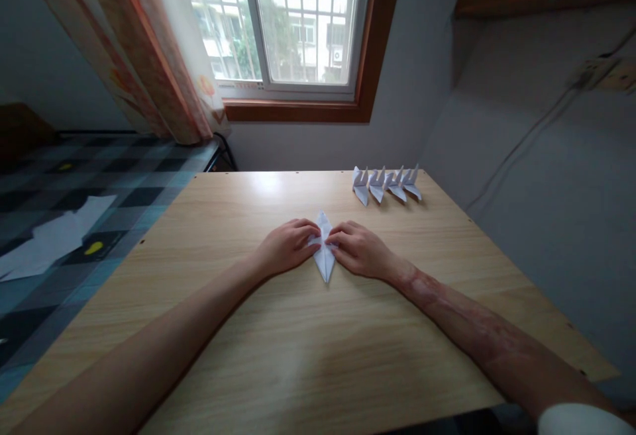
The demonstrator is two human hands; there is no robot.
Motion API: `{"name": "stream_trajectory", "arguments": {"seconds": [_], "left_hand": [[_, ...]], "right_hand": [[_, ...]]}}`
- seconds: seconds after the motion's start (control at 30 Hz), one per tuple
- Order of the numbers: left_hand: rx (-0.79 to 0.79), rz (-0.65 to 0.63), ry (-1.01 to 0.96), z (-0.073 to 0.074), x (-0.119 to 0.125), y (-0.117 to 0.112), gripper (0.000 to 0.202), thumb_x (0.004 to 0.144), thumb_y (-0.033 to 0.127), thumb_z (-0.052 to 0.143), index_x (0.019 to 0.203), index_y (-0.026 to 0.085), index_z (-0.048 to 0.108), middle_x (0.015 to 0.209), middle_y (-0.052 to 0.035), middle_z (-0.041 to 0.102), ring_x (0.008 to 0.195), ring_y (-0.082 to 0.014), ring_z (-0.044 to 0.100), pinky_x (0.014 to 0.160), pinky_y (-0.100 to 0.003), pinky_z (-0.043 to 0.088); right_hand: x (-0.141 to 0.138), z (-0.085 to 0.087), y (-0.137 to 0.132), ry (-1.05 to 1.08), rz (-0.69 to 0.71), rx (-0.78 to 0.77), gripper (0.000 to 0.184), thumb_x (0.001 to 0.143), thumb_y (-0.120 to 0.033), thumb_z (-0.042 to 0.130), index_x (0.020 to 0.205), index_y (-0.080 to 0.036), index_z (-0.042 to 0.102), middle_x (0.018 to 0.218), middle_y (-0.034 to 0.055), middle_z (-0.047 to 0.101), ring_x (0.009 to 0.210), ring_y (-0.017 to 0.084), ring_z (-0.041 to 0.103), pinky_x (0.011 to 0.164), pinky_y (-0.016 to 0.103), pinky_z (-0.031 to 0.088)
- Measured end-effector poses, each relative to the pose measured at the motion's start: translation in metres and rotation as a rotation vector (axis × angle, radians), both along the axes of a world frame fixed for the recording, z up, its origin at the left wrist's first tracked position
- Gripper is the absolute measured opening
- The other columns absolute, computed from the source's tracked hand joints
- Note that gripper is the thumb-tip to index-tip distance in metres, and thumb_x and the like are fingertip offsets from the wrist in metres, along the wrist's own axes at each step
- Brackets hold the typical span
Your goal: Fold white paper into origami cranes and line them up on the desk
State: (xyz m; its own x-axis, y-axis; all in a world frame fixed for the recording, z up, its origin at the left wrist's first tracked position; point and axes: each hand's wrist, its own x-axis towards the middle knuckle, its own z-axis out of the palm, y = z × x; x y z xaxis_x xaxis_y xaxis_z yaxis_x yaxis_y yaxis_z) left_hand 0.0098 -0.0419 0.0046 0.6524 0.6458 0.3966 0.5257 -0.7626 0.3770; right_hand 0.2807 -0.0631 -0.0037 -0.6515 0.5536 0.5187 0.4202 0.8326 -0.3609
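Note:
A white folded paper (pixel 325 264), shaped like a long diamond with a crease down its middle, lies on the wooden table (pixel 298 355) in front of me. My left hand (pixel 291 244) grips its left side with bent fingers and thumb. From the other side, my right hand (pixel 358 248) pinches the right edge close to the centre. The fingertips of both hands nearly meet over the paper and cover part of its middle. Its upper and lower points stay visible.
Several folded white paper cranes (pixel 376 187) stand in a row at the table's far right. To the left, loose white sheets (pixel 59 236) lie on a checked bed (pixel 163 157). Beyond the table are a wall and a window (pixel 305 24); a cable (pixel 521 140) runs along the right wall.

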Motion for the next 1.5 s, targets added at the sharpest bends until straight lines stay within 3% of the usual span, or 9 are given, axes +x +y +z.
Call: {"name": "stream_trajectory", "arguments": {"seconds": [0.2, 0.4, 0.5, 0.67, 0.8, 1.0, 1.13, 1.27, 1.5], "left_hand": [[-0.05, -0.099, -0.048, 0.003, -0.007, 0.002, 0.024, 0.102, 0.035, 0.072, 0.122, 0.024, 0.078, 0.128, -0.011, 0.079, 0.113, -0.0259, 0.076, 0.105, -0.041, 0.061], [-0.098, -0.224, -0.022, 0.018, -0.017, 0.0, 0.033, 0.095, 0.028, 0.075, 0.128, 0.025, 0.077, 0.137, -0.0131, 0.075, 0.119, -0.028, 0.075, 0.108, -0.042, 0.06], [-0.107, -0.246, -0.018, 0.02, -0.018, -0.001, 0.042, 0.09, 0.03, 0.08, 0.131, 0.025, 0.075, 0.139, -0.0141, 0.074, 0.123, -0.0308, 0.074, 0.111, -0.046, 0.058], [-0.049, -0.206, -0.018, 0.016, -0.014, -0.002, 0.036, 0.092, 0.037, 0.082, 0.126, 0.025, 0.076, 0.134, -0.0139, 0.076, 0.118, -0.0295, 0.075, 0.107, -0.045, 0.059], [-0.032, -0.187, -0.005, 0.014, -0.012, -0.003, 0.03, 0.094, 0.03, 0.077, 0.123, 0.025, 0.077, 0.133, -0.0123, 0.077, 0.118, -0.0287, 0.076, 0.108, -0.045, 0.059], [0.052, -0.022, 0.041, 0.011, -0.011, 0.0, 0.018, 0.1, 0.028, 0.067, 0.113, 0.026, 0.08, 0.127, -0.0104, 0.077, 0.107, -0.0269, 0.076, 0.102, -0.046, 0.059], [0.064, -0.028, 0.044, 0.01, -0.011, 0.002, 0.017, 0.102, 0.031, 0.067, 0.111, 0.025, 0.08, 0.118, -0.0089, 0.08, 0.102, -0.0259, 0.074, 0.098, -0.043, 0.058], [0.048, -0.075, 0.045, 0.012, -0.012, 0.001, 0.021, 0.102, 0.043, 0.072, 0.113, 0.027, 0.08, 0.121, -0.0083, 0.08, 0.104, -0.0261, 0.074, 0.099, -0.043, 0.057], [0.063, -0.083, 0.101, 0.013, -0.012, -0.001, 0.03, 0.101, 0.052, 0.074, 0.118, 0.029, 0.079, 0.124, -0.0082, 0.08, 0.111, -0.0285, 0.075, 0.104, -0.047, 0.055]], "right_hand": [[0.002, 0.001, 0.0, -0.006, -0.021, -0.023, 0.018, 0.102, -0.018, 0.068, 0.117, -0.026, 0.075, 0.119, 0.0094, 0.075, 0.112, 0.028, 0.07, 0.102, 0.047, 0.058], [0.007, 0.005, -0.002, -0.041, 0.021, -0.04, 0.047, 0.083, -0.008, 0.073, 0.126, -0.025, 0.071, 0.128, 0.0106, 0.072, 0.118, 0.031, 0.067, 0.107, 0.049, 0.058], [0.007, 0.007, -0.003, -0.042, 0.027, -0.041, 0.045, 0.085, -0.012, 0.075, 0.128, -0.026, 0.07, 0.129, 0.0109, 0.071, 0.118, 0.032, 0.067, 0.107, 0.051, 0.058], [0.006, 0.007, -0.004, -0.027, 0.011, -0.035, 0.029, 0.097, -0.02, 0.072, 0.125, -0.026, 0.071, 0.125, 0.011, 0.072, 0.116, 0.03, 0.067, 0.105, 0.049, 0.058], [0.004, 0.006, -0.003, -0.015, 0.001, -0.042, 0.027, 0.099, -0.018, 0.07, 0.124, -0.026, 0.071, 0.124, 0.0111, 0.073, 0.116, 0.03, 0.067, 0.105, 0.049, 0.058], [0.003, 0.003, -0.003, 0.049, 0.003, -0.079, 0.024, 0.099, -0.015, 0.067, 0.121, -0.025, 0.072, 0.116, 0.0097, 0.073, 0.11, 0.028, 0.069, 0.101, 0.046, 0.06], [0.005, -0.005, 0.003, 0.113, -0.146, -0.04, 0.032, 0.098, -0.019, 0.071, 0.13, -0.023, 0.067, 0.123, 0.0127, 0.072, 0.116, 0.031, 0.068, 0.106, 0.049, 0.058], [0.008, -0.017, 0.014, 0.159, -0.352, -0.043, 0.053, 0.096, -0.037, 0.082, 0.141, -0.02, 0.062, 0.134, 0.0174, 0.072, 0.123, 0.037, 0.067, 0.11, 0.058, 0.055], [0.009, -0.017, 0.016, 0.132, -0.257, -0.095, 0.051, 0.094, -0.032, 0.083, 0.141, -0.022, 0.064, 0.129, 0.0143, 0.076, 0.12, 0.034, 0.07, 0.109, 0.053, 0.056]]}}
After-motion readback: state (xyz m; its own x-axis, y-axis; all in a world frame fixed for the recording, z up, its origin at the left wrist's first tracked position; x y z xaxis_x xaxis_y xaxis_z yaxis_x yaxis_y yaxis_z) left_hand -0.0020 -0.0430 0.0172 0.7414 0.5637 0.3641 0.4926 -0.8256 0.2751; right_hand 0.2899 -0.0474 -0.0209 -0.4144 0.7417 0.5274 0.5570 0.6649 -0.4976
